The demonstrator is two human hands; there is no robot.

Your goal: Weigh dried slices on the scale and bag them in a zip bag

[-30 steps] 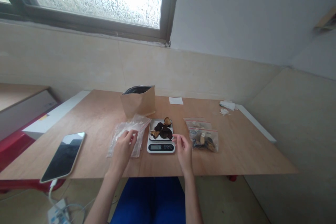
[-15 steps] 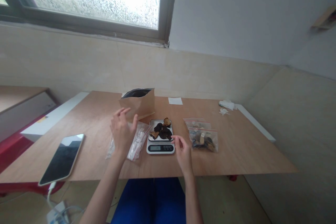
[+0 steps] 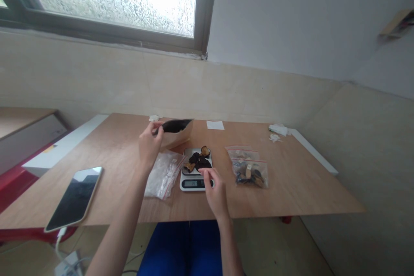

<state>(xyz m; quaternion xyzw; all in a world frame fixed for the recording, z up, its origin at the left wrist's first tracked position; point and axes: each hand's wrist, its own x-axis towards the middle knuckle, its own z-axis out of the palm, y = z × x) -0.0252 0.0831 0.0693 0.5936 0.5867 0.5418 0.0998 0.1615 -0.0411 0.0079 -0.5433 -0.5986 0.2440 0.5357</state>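
Observation:
My left hand (image 3: 151,144) grips the left edge of an open brown paper pouch (image 3: 176,138) with a dark lining, its mouth tipped toward me. A small white digital kitchen scale (image 3: 187,184) stands in front of me, with several dark brown dried slices, like dried mushroom (image 3: 194,158), on its plate. Over the scale's front right side is my right hand (image 3: 215,189), thumb and forefinger pinched close to the nearest dark slice. Whether anything is between those fingertips I cannot make out. Clear zip bags (image 3: 163,172) lie left of the scale, partly behind my left forearm.
Filled zip bags (image 3: 249,170) of dried pieces lie right of the scale. A phone (image 3: 76,196) with a plugged-in cable rests at the table's front left. A white paper (image 3: 215,125) lies at the back, and crumpled tissue (image 3: 280,129) at the back right.
My left hand has gone from spread above the clear bags to holding the pouch's edge, and the pouch mouth now tilts toward me. My right hand has shifted slightly left over the scale.

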